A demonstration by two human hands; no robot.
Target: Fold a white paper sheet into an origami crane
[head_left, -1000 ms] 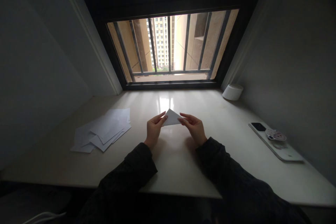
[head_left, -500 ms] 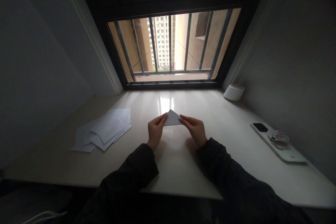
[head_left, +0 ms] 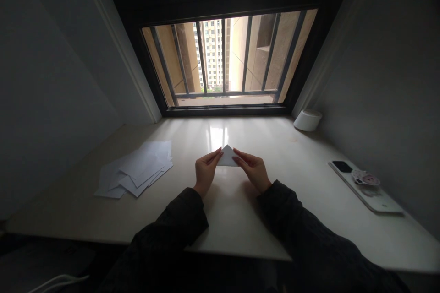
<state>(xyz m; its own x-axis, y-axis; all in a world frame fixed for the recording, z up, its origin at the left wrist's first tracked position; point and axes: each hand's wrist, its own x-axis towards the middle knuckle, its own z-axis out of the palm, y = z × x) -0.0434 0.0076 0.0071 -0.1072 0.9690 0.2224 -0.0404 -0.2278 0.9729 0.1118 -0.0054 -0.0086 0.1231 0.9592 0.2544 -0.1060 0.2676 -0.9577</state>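
Pinched from both sides: the left hand (head_left: pixel 205 170) and the right hand (head_left: pixel 253 169) each close their fingertips on the folded paper triangle (head_left: pixel 227 157), one hand to each lower corner. The white triangle points its peak away, toward the window (head_left: pixel 227 59). It sits dead centre between the two hands, low over the pale desk (head_left: pixel 240 224). Whether its bottom edge touches the surface, I can't tell. The left forefinger runs up along the triangle's left slope, and the right fingers lie along the right slope, so the hands nearly meet at the tip. Dark sleeves (head_left: pixel 172 233) come in from the near edge of the desk.

Off to the left, well apart from the hands, a loose pile of white sheets (head_left: pixel 135 170) lies fanned out and overlapping. Over on the right, near the wall, a phone (head_left: pixel 374 199) lies flat on its face with a round pink-and-white sticker grip (head_left: pixel 365 177) on its back. At the far right corner, just under the window frame, stands a small white round container (head_left: pixel 307 120). Down in the bottom left, below the desk edge, a pale cable (head_left: pixel 58 280) curves through the shadow. Daylight from the barred window gleams on the desk top just beyond the triangle.
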